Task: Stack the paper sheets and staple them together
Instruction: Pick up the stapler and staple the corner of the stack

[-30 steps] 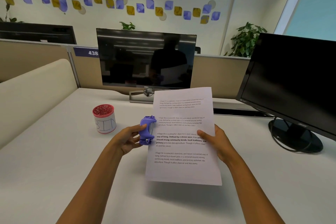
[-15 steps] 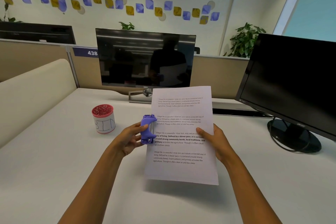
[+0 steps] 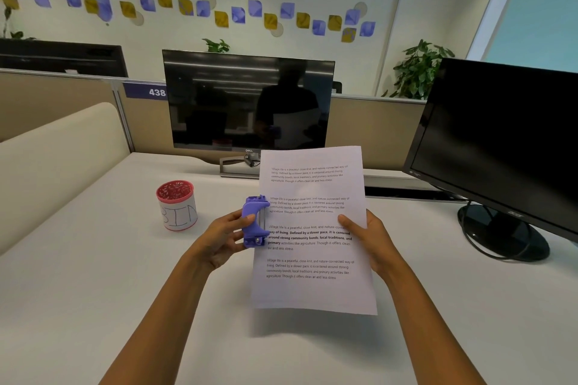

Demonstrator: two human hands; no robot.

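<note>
White desk (image 3: 93, 306): my left hand (image 3: 223, 239) grips the purple stapler (image 3: 254, 222) at the paper sheets (image 3: 312, 228), whose right edge my right hand (image 3: 369, 239) pinches.

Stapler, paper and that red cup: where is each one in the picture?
Stapler (image 3: 251, 222): head view, on its purple body by the paper's left edge.
Paper (image 3: 316, 294): head view, on the blank lower part of the sheet.
Cup (image 3: 179, 212): head view, on its white side wall.

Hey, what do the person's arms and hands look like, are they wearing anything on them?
Both forearms are bare as far as the frame shows: no sleeves, gloves or watch in view. The left hand and right hand show no rings or markings on the visible fingers.
</note>
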